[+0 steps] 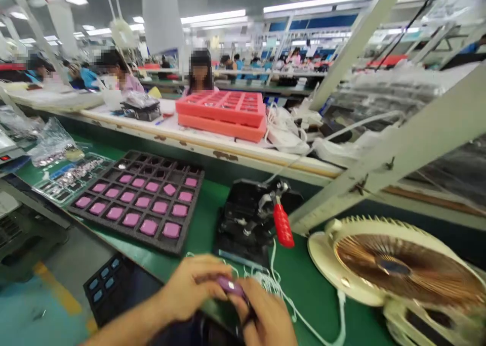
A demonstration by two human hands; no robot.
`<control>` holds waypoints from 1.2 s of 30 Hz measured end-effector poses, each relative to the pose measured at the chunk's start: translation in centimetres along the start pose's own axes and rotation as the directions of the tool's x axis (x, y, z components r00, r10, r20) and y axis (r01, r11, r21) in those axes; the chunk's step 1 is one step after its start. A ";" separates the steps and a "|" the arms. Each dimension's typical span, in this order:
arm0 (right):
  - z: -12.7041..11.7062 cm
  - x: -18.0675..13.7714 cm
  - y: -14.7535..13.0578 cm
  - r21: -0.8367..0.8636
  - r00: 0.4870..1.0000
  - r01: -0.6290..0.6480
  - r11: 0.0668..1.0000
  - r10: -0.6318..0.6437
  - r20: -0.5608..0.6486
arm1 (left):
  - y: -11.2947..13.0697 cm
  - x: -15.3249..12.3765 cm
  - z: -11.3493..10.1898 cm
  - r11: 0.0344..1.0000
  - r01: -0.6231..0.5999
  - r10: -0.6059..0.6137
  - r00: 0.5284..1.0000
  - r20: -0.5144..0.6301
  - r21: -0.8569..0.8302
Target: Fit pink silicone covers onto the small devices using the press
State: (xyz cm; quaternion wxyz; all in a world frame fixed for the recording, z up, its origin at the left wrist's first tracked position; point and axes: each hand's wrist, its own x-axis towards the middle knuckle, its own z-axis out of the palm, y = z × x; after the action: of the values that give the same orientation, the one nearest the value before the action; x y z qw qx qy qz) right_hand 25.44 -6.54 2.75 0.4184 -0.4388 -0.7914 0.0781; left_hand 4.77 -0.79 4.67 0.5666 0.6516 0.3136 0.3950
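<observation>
Holding a purple case (230, 285) at near centre, beside the green bench (299, 275), pinched narrowly in the left hand (190, 290) and gripped at its right end by the curled right hand (268, 310). Nearer than the black jig (243, 214).

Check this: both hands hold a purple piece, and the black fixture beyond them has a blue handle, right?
No: the head view shows a red handle on the black fixture, not blue; left hand and right hand hold a purple piece.

Glossy purple piece (230, 285) (clamp handle (283, 225): red).
</observation>
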 end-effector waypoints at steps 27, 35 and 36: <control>-0.9 3.4 -1.9 0.366 0.948 -0.300 0.881 0.318 0.013 | 1.0 1.2 0.6 0.994 -0.099 0.093 0.989 -0.116 -0.043; -0.4 3.1 -2.5 0.758 0.636 -0.634 0.153 0.661 0.398 | 1.0 1.6 -1.1 0.878 -0.418 0.425 0.905 0.021 0.236; -0.3 3.1 -2.6 0.759 0.628 -0.636 0.137 0.663 0.407 | 1.3 1.7 -1.4 0.806 -0.498 0.509 0.859 0.056 0.320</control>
State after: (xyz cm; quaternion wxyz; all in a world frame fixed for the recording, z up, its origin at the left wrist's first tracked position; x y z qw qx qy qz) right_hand 23.16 -5.85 6.04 0.5100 -0.4655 -0.3630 0.6257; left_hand 4.36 1.18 6.27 0.3219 0.7885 0.1992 0.4848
